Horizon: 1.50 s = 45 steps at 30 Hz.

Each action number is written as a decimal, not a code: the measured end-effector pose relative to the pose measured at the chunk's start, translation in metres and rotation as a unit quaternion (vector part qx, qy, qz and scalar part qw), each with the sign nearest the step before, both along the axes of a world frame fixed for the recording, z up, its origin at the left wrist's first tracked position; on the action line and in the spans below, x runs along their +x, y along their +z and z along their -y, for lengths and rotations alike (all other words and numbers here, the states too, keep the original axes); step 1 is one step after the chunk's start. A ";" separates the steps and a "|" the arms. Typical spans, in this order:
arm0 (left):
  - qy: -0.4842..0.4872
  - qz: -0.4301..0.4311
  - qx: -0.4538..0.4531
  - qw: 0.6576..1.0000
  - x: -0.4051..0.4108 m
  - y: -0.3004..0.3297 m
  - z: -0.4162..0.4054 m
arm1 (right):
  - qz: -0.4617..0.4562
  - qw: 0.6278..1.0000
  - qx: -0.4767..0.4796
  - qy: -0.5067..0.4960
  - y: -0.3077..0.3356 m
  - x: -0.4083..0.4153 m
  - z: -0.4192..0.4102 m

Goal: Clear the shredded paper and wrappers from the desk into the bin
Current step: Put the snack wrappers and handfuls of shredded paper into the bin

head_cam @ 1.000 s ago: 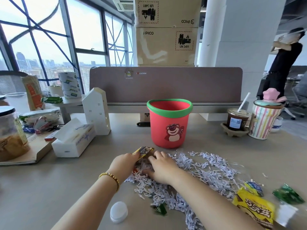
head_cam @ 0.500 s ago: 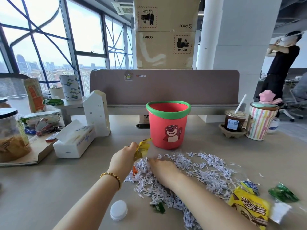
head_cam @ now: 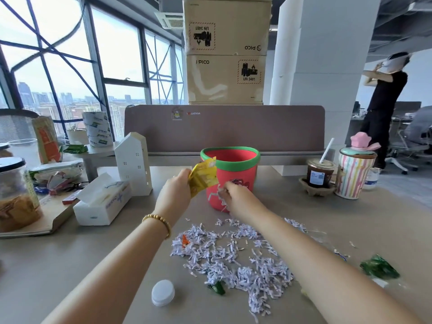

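Your left hand (head_cam: 175, 191) pinched a crumpled yellow wrapper (head_cam: 203, 177) at the red bin (head_cam: 236, 176) rim; your right hand (head_cam: 236, 197) clutched white shredded paper strips (head_cam: 219, 195) against the bin front. The loose shred pile (head_cam: 233, 256) and green wrapper (head_cam: 378, 267) lay on the table (head_cam: 70, 265).

Open-plan office — desk divider (head_cam: 224, 129), swivel chairs (head_cam: 406, 146), stacked cartons (head_cam: 225, 50) — high above a city skyline.
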<state>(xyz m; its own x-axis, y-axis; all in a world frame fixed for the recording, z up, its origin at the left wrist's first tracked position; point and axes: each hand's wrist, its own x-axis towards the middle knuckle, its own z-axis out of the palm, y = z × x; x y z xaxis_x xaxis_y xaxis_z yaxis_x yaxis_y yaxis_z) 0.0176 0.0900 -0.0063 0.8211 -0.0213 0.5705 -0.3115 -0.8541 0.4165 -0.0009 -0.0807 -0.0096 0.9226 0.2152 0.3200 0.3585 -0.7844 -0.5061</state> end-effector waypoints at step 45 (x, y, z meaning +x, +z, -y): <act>-0.002 0.018 0.148 0.989 0.124 0.067 0.055 | 0.000 0.974 -0.191 -0.125 0.081 0.143 0.032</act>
<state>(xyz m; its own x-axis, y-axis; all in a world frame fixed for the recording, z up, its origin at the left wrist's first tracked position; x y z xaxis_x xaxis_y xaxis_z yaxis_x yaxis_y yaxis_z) 0.1418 0.0347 0.0607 0.8001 -0.1954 0.5672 -0.3254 -0.9356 0.1367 0.1423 -0.1128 0.0719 0.9615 0.0868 0.2606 0.1319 -0.9781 -0.1611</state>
